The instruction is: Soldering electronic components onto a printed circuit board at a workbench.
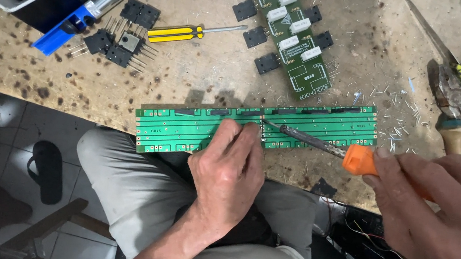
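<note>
Fingers of your left grip (229,167) press the long green board (184,125); your right grip (435,211) clasps the soldering iron (321,144), tip beside them.

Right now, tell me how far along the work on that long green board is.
Done: the second green board further back already carries white blocks and black square parts. In hand: the left hand steadies the long green board at the bench edge while the right hand holds an orange-handled iron, tip on the board near the middle. Left: loose black transistors lie unmounted beside the yellow screwdriver.
</note>
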